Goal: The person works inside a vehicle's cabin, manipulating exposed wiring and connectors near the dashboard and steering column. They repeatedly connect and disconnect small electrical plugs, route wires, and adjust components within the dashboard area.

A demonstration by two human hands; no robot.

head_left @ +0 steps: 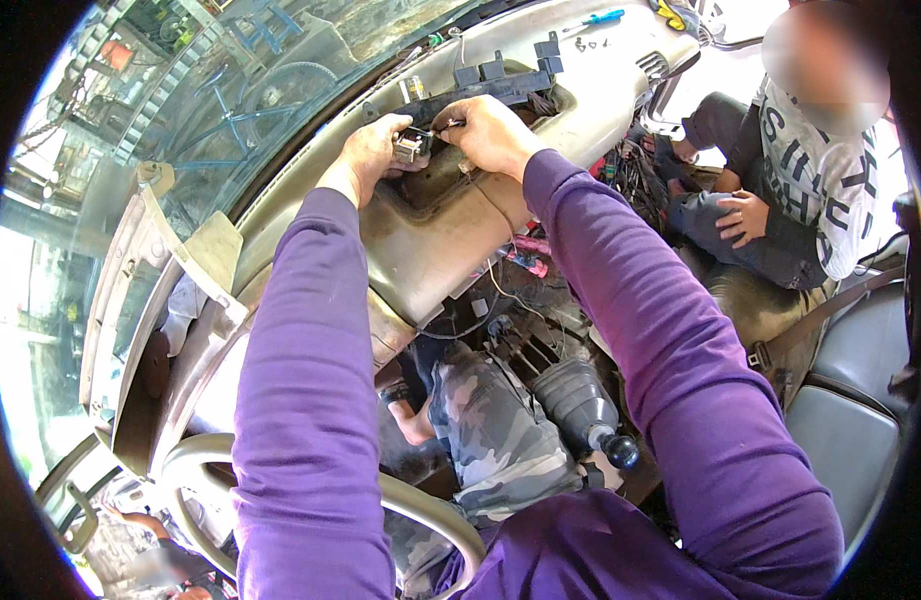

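Both purple-sleeved arms reach over the beige dashboard (400, 258) to a recessed opening with a dark bracket and black blocks along it. My left hand (369, 152) is closed on a small metal-and-black component (412, 145). Beside it my right hand (487, 135) is closed, its fingertips pinched on something small at the component's right side that I cannot make out. Wires run below the opening.
A seated person (815, 190) is at the right. Camouflage-clad legs (495, 445) show below, near a gear lever (615, 448) and steering wheel (430, 500). A blue screwdriver (601, 20) lies on the dashboard. The windscreen (110, 95) curves along the left.
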